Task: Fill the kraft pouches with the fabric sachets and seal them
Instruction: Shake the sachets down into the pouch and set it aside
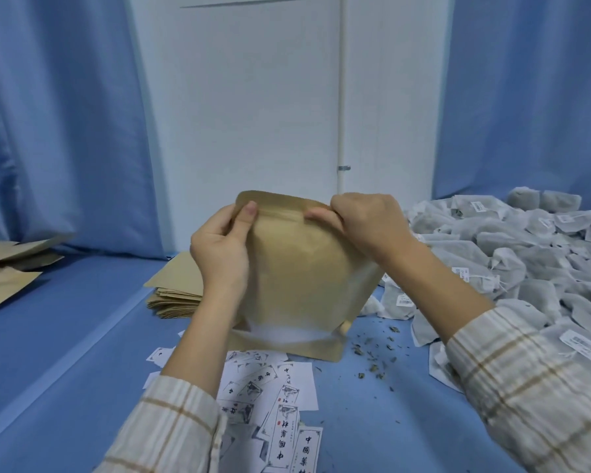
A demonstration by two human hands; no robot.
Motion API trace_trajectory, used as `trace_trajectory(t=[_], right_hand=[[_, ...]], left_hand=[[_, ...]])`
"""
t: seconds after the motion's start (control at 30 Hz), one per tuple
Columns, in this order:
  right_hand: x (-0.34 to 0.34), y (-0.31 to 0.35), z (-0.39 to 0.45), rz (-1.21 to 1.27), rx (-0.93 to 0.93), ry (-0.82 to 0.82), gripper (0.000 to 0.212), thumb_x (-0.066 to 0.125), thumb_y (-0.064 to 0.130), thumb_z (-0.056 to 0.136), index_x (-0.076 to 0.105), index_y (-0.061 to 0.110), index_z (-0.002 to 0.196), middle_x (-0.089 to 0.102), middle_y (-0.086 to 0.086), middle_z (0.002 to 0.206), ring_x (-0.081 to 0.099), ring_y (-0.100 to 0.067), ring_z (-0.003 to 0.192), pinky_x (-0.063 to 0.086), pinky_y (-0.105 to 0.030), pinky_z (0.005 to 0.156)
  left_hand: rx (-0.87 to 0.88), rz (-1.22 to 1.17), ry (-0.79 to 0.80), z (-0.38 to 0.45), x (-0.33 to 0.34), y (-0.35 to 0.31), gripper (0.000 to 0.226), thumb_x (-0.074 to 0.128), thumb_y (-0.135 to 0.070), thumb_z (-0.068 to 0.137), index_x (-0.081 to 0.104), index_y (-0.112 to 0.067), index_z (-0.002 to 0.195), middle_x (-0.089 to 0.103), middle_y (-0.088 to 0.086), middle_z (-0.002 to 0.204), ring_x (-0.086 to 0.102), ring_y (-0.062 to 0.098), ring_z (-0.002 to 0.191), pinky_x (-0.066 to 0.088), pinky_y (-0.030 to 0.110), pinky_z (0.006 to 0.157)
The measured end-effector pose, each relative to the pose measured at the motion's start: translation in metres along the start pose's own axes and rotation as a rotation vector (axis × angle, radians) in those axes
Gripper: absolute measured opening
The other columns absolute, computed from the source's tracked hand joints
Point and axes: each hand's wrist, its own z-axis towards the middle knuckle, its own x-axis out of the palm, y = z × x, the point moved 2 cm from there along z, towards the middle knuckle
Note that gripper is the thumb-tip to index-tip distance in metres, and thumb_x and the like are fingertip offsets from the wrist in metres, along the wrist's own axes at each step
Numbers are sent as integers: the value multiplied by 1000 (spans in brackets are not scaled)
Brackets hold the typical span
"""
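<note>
Plaid-sleeved left hand (220, 249) and right hand (365, 221) pinching upright kraft pouch (301, 268) top.

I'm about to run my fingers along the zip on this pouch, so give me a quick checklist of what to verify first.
1. Both hands on the top edge: ok, left hand and right hand pinch the kraft pouch at its zip line.
2. Pouch filled: cannot tell, though it bulges.
3. Zip already shut: cannot tell.
4. Pouch upright: ok, tilted a little.
5. More sachets at hand: ok, the pile of fabric sachets lies to the right.
</note>
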Motion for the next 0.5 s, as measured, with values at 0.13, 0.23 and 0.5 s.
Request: trace_trajectory(t=[0.13,0.23,0.5], right_hand=[[-1,3,3,-14,5,5,55,61,56,75,44,9,52,49,-8,47,47,-25,40,30,-26,39],[2,17,5,132,91,9,53,56,60,76,44,11,62,48,-9,52,43,-25,47,30,-28,46],[7,13,11,293,132,111,48,66,57,74,45,15,60,36,6,51,36,-16,53,24,-28,50]], left_hand=[[-20,-3,5,-5,5,-2,54,66,-28,88,30,-25,49,20,-10,51,19,8,56,16,24,52],[3,-9,33,-8,12,-4,50,65,-28,89,29,-19,56,21,-9,56,21,12,60,18,30,56],[-34,-57,31,-8,4,1,48,66,-25,89,32,-20,54,23,-12,53,22,7,56,19,21,50]])
